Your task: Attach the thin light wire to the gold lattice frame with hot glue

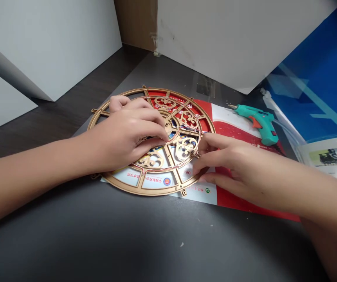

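Note:
A round, gold-coloured openwork frame [172, 154] with spokes, rings and scroll ornaments lies flat on printed sheets. Thin reddish wires [156, 170] run along its inner ring and gather near the hub. My left hand [137, 127] rests over the frame's left half with its fingers curled; thumb and index finger close together beside the hub. At the right rim, my right hand [219, 156] has its fingers bent and closed on the frame's edge, close to the wires. Whether either fingertip also pinches a wire is hidden.
A teal glue gun [258, 121] lies to the right on the red and white printed sheet [235, 184]. White panels [209, 35] stand behind on the dark table [145, 235]. Clear plastic and another printed sheet [332, 156] are at far right. Small white scraps [181, 244] lie in front.

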The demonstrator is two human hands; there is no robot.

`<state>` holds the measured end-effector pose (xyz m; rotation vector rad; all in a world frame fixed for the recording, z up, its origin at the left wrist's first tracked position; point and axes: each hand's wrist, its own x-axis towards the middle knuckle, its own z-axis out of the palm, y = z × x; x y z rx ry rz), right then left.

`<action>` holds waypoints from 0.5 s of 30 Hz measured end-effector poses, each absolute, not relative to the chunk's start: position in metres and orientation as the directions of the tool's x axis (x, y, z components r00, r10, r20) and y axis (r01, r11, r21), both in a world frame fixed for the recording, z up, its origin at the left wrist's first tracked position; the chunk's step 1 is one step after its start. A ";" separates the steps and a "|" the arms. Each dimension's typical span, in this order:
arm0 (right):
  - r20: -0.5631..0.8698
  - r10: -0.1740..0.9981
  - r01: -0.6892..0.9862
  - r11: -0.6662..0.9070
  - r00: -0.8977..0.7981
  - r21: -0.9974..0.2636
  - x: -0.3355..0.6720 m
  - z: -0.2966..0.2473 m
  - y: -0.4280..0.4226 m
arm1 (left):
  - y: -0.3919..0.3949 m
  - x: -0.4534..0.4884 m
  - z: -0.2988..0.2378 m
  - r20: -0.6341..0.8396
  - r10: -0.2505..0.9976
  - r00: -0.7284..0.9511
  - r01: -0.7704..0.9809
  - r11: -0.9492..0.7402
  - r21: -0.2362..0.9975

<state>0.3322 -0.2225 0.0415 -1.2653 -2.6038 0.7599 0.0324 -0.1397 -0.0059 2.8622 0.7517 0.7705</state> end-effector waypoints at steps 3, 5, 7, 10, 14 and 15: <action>-0.087 0.768 0.695 0.518 -0.635 -0.499 0.332 0.041 -0.223 | -0.139 0.034 -0.006 0.468 0.457 0.756 0.420 -0.888 0.190; -0.077 0.768 0.692 0.523 -0.636 -0.498 0.332 0.041 -0.223 | -0.139 0.035 -0.005 0.474 0.438 0.764 0.412 -0.896 0.164; -0.080 0.766 0.692 0.523 -0.637 -0.498 0.332 0.040 -0.223 | -0.139 0.035 -0.005 0.470 0.430 0.771 0.419 -0.898 0.135; -0.084 0.754 0.685 0.536 -0.651 -0.494 0.330 0.041 -0.223 | -0.137 0.035 -0.006 0.469 0.421 0.776 0.424 -0.900 0.107; -0.069 0.723 0.657 0.578 -0.687 -0.485 0.326 0.044 -0.222 | -0.135 0.036 -0.008 0.471 0.370 0.801 0.386 -0.920 0.068; -0.069 0.718 0.651 0.581 -0.693 -0.489 0.326 0.045 -0.221 | -0.135 0.036 -0.008 0.467 0.370 0.803 0.384 -0.921 0.069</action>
